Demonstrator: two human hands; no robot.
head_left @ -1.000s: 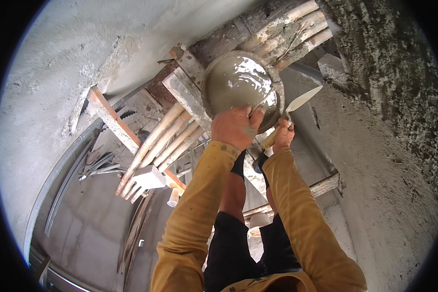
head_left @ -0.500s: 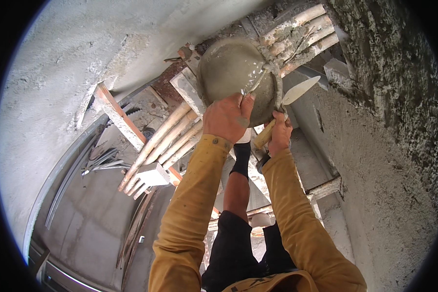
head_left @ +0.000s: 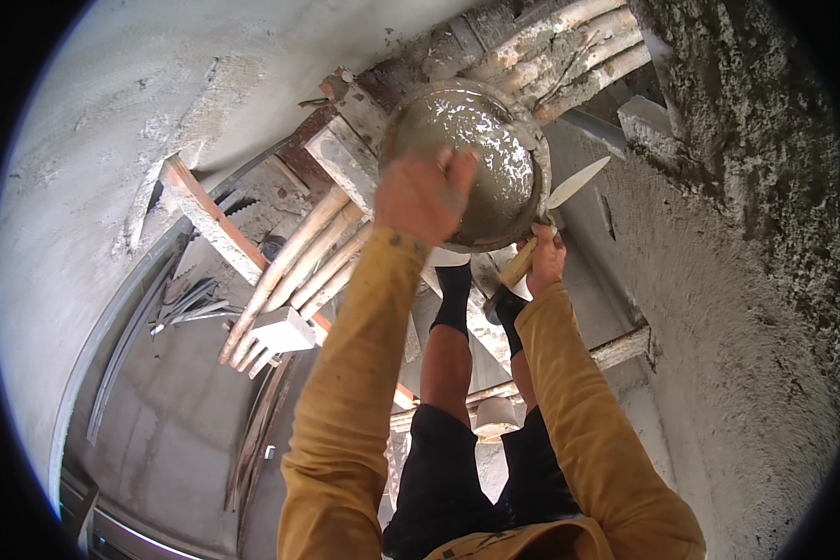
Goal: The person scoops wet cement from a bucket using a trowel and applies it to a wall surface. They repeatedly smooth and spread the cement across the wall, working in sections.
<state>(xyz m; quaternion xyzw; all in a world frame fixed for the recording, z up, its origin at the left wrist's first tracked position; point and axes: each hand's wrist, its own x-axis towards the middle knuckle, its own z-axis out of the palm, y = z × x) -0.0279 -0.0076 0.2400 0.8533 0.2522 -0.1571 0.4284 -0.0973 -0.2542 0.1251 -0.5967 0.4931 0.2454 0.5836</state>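
Note:
A round bucket (head_left: 542, 177) of wet grey mortar (head_left: 495, 159) stands ahead of me, its surface shiny with moisture. My left hand (head_left: 422, 198) is over the bucket's near left side, smeared by motion. Its fingers are too blurred to show whether they hold anything. Just right of the rim, my right hand (head_left: 547, 258) grips a trowel. The trowel's pale, leaf-shaped blade (head_left: 579, 183) points up and to the right, while its wooden handle (head_left: 517, 265) sticks out below the hand.
Wooden poles (head_left: 299, 257) form a platform around the bucket, with more poles (head_left: 569, 56) beyond it. A pale block (head_left: 284, 329) rests on the left poles. A rough plastered wall (head_left: 719, 280) rises at right, a smoother wall (head_left: 93, 187) at left. My legs (head_left: 446, 364) are below.
My left hand has moved left and slightly down; the thin strip that ran from it to the rim no longer shows. The mortar looks shinier. My right hand still holds the trowel.

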